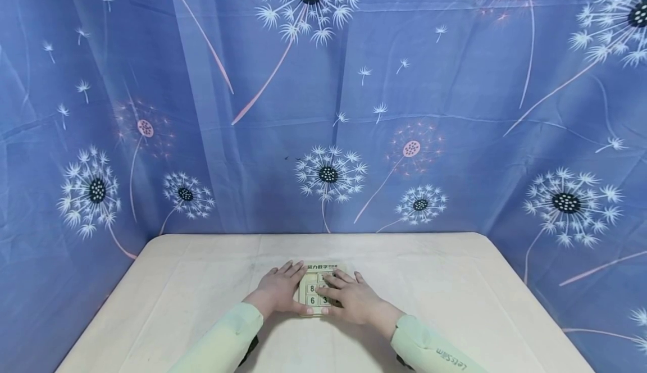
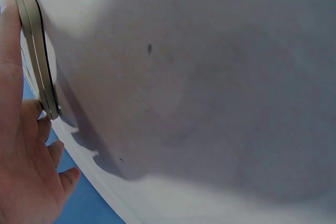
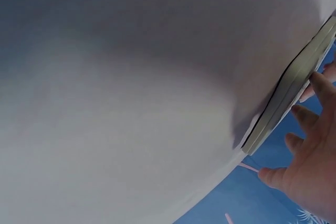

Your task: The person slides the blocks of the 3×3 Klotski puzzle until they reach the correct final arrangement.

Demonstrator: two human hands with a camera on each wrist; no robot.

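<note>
1. The number puzzle is supported by the table beneath it, apparently for steadiness.
2. The puzzle's left side is grasped by the left hand, presumably against sliding.
3. Over its right side, the right hand is spread unclenched, seemingly so tiles are reachable.

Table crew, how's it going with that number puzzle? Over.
Left hand touching the number puzzle's left side. Right hand on its right side. Puzzle face up. In the way: only right-hand fingers, covering some tiles.
</note>
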